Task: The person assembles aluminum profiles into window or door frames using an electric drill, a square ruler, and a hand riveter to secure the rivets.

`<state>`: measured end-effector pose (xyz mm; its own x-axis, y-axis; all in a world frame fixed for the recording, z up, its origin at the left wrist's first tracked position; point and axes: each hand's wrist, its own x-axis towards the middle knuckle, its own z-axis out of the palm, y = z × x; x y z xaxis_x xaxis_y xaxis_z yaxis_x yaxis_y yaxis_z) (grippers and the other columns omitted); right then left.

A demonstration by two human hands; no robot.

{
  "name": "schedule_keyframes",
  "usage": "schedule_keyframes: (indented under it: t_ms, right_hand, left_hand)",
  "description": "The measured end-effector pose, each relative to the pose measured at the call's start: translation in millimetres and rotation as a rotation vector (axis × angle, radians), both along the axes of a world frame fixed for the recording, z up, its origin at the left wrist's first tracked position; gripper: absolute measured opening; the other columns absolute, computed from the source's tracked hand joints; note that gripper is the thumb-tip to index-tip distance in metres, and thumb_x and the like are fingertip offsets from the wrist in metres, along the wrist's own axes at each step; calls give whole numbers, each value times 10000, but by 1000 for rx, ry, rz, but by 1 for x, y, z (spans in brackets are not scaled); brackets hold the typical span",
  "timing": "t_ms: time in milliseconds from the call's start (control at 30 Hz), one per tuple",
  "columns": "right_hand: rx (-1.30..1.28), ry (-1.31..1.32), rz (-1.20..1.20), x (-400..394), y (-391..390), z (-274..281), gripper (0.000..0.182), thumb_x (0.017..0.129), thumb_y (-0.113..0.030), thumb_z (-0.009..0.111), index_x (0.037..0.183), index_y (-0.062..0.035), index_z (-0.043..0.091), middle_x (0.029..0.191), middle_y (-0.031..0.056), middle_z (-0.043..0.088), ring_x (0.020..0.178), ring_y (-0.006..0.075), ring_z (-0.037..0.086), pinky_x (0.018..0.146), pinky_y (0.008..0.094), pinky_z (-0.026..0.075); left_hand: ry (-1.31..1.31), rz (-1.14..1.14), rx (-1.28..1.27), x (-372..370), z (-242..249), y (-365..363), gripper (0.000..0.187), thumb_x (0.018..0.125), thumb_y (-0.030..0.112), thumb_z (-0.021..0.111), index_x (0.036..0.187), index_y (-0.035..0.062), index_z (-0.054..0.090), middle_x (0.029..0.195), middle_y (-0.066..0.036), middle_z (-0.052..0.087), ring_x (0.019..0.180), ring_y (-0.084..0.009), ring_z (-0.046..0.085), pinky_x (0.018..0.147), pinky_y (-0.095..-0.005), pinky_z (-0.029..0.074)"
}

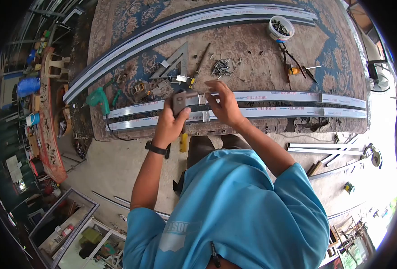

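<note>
My left hand is closed around a dark, phone-like block with rounded corners, its thumb along the near edge. My right hand hovers just right of it, fingers bent and apart with nothing visible in them. Beneath both hands lie two parallel aluminium bars with printed protective film, running across the table's near side. Small metal brackets sit on them, one between my hands and another on the nearer bar. A yellow handle shows below my left wrist.
A green power tool lies at the bars' left end. Behind are a triangular square, a pile of screws, pliers and a white tub of fasteners. Long profiles span the carpeted table's far side.
</note>
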<state>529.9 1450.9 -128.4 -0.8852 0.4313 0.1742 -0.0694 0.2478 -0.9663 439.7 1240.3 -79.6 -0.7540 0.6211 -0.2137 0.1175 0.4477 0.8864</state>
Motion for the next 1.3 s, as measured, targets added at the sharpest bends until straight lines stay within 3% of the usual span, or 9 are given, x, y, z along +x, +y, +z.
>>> schedule_keyframes:
  t_ms: [167, 567, 700, 767, 867, 967, 1133, 1233, 1300]
  right_hand:
    - [187, -273, 9, 17, 3, -78, 380, 871, -64, 718, 1236, -1, 632, 1110, 227, 653, 1079, 450, 630, 976, 514, 512]
    - [159, -182, -78, 24, 1, -85, 318, 911, -140, 744, 1167, 18, 641, 1058, 244, 670, 1060, 436, 645, 945, 498, 522]
    - [-392, -538, -46, 32, -39, -39, 601, 1065, -548, 586, 1039, 47, 667, 995, 249, 718, 868, 345, 703, 784, 426, 556]
    - [-1020, -637, 17, 20, -65, -36, 726, 1078, -636, 482, 1054, 64, 669, 954, 176, 698, 857, 293, 670, 777, 407, 551]
    - [-1094, -616, -106, -5, -78, -60, 791, 1070, -682, 448, 1090, 79, 660, 916, 118, 643, 842, 249, 625, 771, 393, 550]
    - [-1204, -659, -111, -9, -85, -73, 800, 1062, -684, 465, 1140, 92, 646, 944, 133, 629, 839, 243, 614, 769, 389, 554]
    - [-1328, -700, -104, -14, -78, -64, 655, 1071, -633, 492, 1210, -11, 643, 1089, 123, 686, 939, 269, 680, 807, 467, 590]
    - [-1412, -663, -135, -15, -76, -58, 630, 1068, -618, 508, 1241, -24, 627, 1108, 126, 685, 939, 292, 696, 823, 493, 595]
    - [-1468, -604, -178, -16, -81, -54, 616, 1068, -605, 514, 1256, -29, 620, 1108, 133, 686, 930, 315, 705, 836, 516, 596]
  left_hand:
    - [248, -272, -556, -1, -29, 12, 598, 1012, 324, 670, 1413, -26, 398, 1025, -379, 685, 960, -587, 653, 788, -607, 541]
    - [347, -476, -686, -2, -46, 41, 504, 1007, 259, 648, 1340, -25, 399, 917, -335, 718, 852, -550, 694, 738, -622, 550]
    - [313, -541, -759, -4, -46, 50, 425, 989, 223, 647, 1239, -30, 416, 892, -331, 718, 851, -536, 706, 743, -619, 551]
    - [287, -533, -781, -2, -27, 62, 397, 962, 180, 654, 1203, -27, 416, 890, -325, 720, 867, -530, 711, 764, -616, 558]
    - [256, -582, -822, 0, -21, 58, 461, 946, 209, 705, 1239, -39, 451, 939, -340, 718, 952, -513, 716, 829, -603, 562]
    - [776, -546, -564, 16, -15, 8, 778, 913, 287, 780, 1454, -78, 356, 948, -277, 739, 954, -485, 713, 851, -545, 565]
    - [-167, -312, -737, 31, -25, -71, 516, 877, 409, 837, 1145, 4, 664, 954, -220, 743, 924, -426, 721, 861, -493, 573]
    - [-24, -226, -765, 35, -42, -68, 466, 877, 423, 840, 962, -12, 696, 913, -198, 742, 823, -396, 723, 800, -469, 582]
    - [113, -440, -870, 23, -33, -70, 518, 882, 427, 842, 1094, -17, 679, 903, -183, 750, 791, -386, 728, 771, -456, 586]
